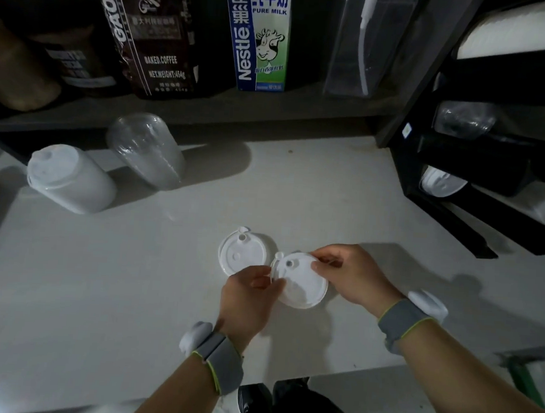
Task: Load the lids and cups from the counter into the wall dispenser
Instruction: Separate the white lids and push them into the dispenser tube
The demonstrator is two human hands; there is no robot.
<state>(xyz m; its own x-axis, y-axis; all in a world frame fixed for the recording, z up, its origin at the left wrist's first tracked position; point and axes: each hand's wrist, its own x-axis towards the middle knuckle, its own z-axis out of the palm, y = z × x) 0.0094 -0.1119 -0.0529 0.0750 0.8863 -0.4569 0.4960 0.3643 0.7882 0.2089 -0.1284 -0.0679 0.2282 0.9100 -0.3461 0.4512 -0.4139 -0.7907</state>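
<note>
Both hands hold one white lid (301,284) just above the white counter (132,293). My left hand (248,297) pinches its left rim, and my right hand (350,275) pinches its upper right rim. A second white lid (239,252) lies flat on the counter just left of the held one. At the back left, a stack of white lids in a plastic sleeve (68,178) lies on its side. Beside it lies a sleeve of clear cups (147,149). The black wall dispenser (478,155) stands at the right, with a white lid (441,184) and a clear cup (464,119) showing in its slots.
A shelf behind the counter holds a dark coffee bag (153,39), a Nestle milk carton (259,36) and a clear bag with a white item (367,43). The counter's front edge runs near my forearms. Dark shoes (272,398) show on the floor below.
</note>
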